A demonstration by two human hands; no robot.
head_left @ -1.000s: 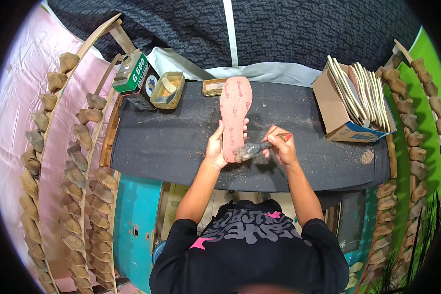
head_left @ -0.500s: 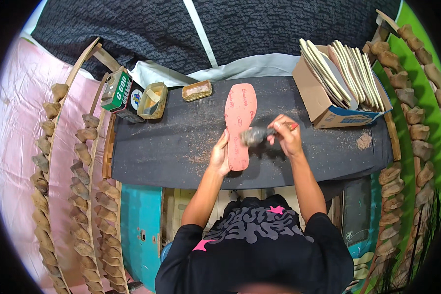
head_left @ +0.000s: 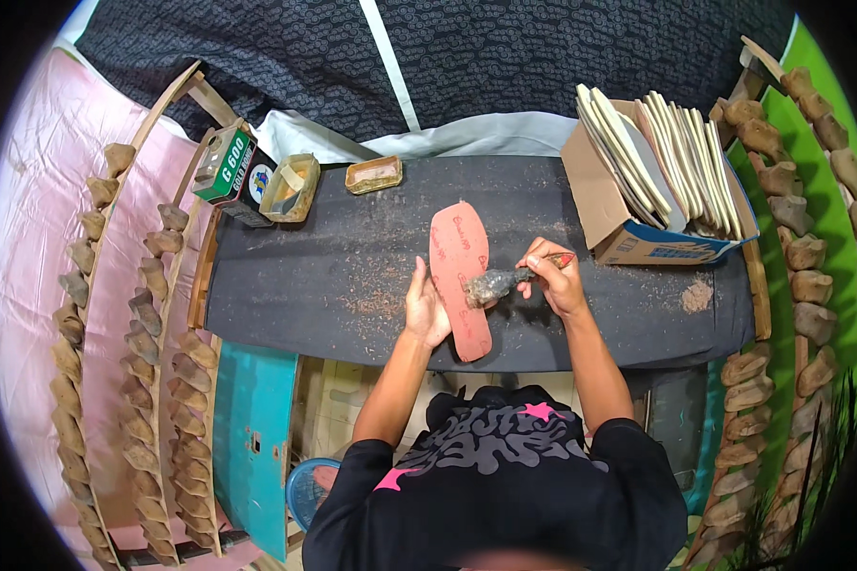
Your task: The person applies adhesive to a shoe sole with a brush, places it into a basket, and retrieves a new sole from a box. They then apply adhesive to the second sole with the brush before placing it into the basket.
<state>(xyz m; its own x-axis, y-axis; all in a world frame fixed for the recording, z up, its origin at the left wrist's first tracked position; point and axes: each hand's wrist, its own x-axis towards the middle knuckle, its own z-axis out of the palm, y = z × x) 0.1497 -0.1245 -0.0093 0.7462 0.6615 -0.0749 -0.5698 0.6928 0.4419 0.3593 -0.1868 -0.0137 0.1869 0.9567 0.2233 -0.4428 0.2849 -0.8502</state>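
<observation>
My right fingers (head_left: 544, 261) hold the brush (head_left: 492, 285); how my left fingers (head_left: 418, 276) support the sole (head_left: 458, 243), I can't tell. I'd stroke evenly outward.

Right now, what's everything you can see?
Table: one, charcoal, centre
Sole: one, pink, over table
Brush: one, dark, overlapping sole
Can: one, green-black, back left
Tubs: two, yellowish, right of can
Box: one, brown-blue, back right
Slabs: many, cream, in box
Crumbs: many, brown, on table
Shoe lasts: many, brown, both sides
Cabinet: count unclear, teal, below table
Backdrop: one, black, behind table
Sheet: one, pink, left
Shirt: one, black, bottom
Left fingers: mostly hidden, behind sole
Right fingers: several, around brush
</observation>
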